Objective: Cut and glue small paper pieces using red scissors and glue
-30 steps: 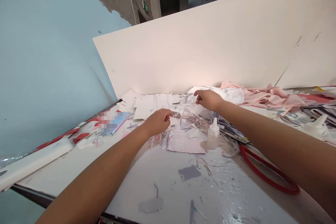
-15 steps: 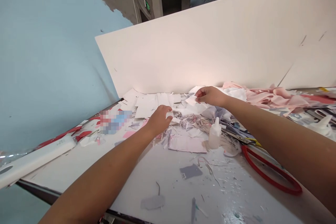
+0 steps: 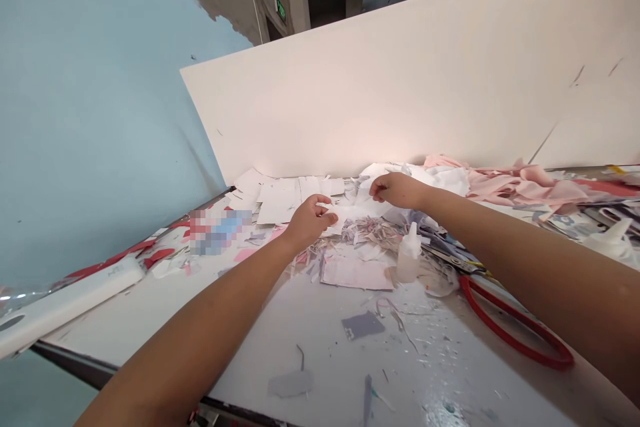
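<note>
Head view: left hand (image 3: 309, 221) and right hand (image 3: 399, 189) both pinch one white paper piece (image 3: 353, 212) above far scrap heap (image 3: 373, 230); rest looks unsorted.

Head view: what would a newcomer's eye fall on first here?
The left hand and right hand meet at the middle of the table, each seeming to pinch an end of a white paper over a heap of scraps. Next come the red-handled scissors lying at the right, a small bottle upright beside them, and pink cloth bunched against the big white board.
</note>
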The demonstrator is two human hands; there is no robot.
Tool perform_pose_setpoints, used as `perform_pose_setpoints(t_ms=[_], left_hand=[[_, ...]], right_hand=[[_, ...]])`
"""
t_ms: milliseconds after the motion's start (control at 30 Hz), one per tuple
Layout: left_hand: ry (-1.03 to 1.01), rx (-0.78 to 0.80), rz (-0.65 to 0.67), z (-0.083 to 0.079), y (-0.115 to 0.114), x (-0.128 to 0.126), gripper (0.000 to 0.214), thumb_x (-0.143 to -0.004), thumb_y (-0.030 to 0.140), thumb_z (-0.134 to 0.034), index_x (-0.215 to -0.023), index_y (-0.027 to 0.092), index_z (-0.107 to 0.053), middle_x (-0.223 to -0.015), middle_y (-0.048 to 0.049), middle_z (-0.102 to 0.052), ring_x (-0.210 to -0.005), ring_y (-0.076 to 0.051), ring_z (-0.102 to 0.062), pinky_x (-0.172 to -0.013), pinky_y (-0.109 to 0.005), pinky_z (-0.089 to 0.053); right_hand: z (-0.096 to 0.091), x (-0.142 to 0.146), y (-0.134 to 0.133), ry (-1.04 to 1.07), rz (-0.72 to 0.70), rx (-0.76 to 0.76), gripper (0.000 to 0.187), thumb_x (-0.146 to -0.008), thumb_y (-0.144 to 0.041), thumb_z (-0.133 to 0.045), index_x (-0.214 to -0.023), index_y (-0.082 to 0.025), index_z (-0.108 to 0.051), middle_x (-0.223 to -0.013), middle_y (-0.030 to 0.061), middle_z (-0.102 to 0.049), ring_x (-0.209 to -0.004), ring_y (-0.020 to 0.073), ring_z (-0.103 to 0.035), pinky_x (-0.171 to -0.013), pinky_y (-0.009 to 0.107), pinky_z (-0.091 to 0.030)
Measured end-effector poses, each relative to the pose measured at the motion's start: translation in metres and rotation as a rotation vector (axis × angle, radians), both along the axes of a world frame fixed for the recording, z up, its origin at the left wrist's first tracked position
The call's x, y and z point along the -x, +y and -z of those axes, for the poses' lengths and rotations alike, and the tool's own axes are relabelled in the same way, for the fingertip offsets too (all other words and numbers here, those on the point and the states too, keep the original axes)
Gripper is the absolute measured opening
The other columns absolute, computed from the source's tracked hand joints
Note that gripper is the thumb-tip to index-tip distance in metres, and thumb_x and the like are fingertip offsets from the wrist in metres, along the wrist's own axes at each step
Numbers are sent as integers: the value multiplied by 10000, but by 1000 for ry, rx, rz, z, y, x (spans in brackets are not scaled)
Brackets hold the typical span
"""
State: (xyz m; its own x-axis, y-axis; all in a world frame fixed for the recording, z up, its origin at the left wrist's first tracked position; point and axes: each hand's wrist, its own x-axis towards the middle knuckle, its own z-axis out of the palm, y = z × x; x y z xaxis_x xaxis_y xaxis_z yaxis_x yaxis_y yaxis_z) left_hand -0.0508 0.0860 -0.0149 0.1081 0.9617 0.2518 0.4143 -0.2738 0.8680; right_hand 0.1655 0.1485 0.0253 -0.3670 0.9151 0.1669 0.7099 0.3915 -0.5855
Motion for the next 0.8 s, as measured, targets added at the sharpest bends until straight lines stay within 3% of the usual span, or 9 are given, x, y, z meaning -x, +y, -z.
perform_pose_setpoints(t_ms=[67, 167, 267, 400, 600, 733, 800], left_hand=[[-6, 4, 20, -1, -1, 0, 333, -703, 301, -592, -996, 207, -465, -730, 5, -603, -619, -103, -564, -608, -248, -449], [-8, -1, 82, -2, -3, -4, 317, -714, 278, -587, -997, 210, -460, -741, -1, -621, -651, -124, -609, -614, -253, -448], [13, 6, 123, -2, -6, -10, 314, -711, 282, -599, -985, 221, -459, -722, 6, -637, -662, -137, -628, -623, -260, -450], [44, 19, 116, -3, -8, -12, 299, -709, 265, -593, -968, 227, -448, -678, 34, -617, -611, -121, -625, -582, -229, -436], [185, -52, 60, -1, -3, -3, 293, -746, 285, -523, -1017, 225, -427, -729, 9, -631, -675, -143, -620, -583, -238, -426], [478, -147, -80, 5, 7, 14, 284, -774, 266, -437, -1054, 228, -463, -968, -43, -624, -882, -175, -575, -734, -294, -431], [528, -120, -94, 9, 12, 21, 324, -753, 249, -453, -1075, 224, -480, -1109, -69, -580, -978, -203, -546, -778, -315, -423]], right_hand=[[-1, -2, -2, -33, 26, -37, 180, -669, -124, -536, -806, -190, -633, -1005, 52, -649, -956, 220, -573, -777, 278, -449], [-6, 7, -12, -58, -73, 11, 292, -688, -225, -577, -977, -230, -623, -1132, 41, -599, -1007, 218, -547, -810, 279, -441], [-11, 22, -24, -87, -258, 147, 276, -651, -365, -643, -886, -219, -640, -972, 36, -652, -857, 183, -600, -681, 249, -488], [-11, 34, -28, -79, -347, 194, 164, -658, -323, -640, -726, -187, -578, -728, 1, -625, -672, 112, -585, -592, 213, -493], [2, 27, -11, -110, -216, 91, 137, -724, -296, -594, -784, -188, -535, -711, -9, -615, -615, 93, -593, -569, 208, -482], [8, 8, 6, -258, -9, -63, 89, -734, -244, -608, -753, -165, -570, -806, 53, -633, -725, 166, -611, -651, 293, -478], [11, -1, 12, -330, 46, -129, 152, -800, -289, -552, -865, -158, -596, -951, 75, -616, -854, 180, -585, -746, 351, -468]])
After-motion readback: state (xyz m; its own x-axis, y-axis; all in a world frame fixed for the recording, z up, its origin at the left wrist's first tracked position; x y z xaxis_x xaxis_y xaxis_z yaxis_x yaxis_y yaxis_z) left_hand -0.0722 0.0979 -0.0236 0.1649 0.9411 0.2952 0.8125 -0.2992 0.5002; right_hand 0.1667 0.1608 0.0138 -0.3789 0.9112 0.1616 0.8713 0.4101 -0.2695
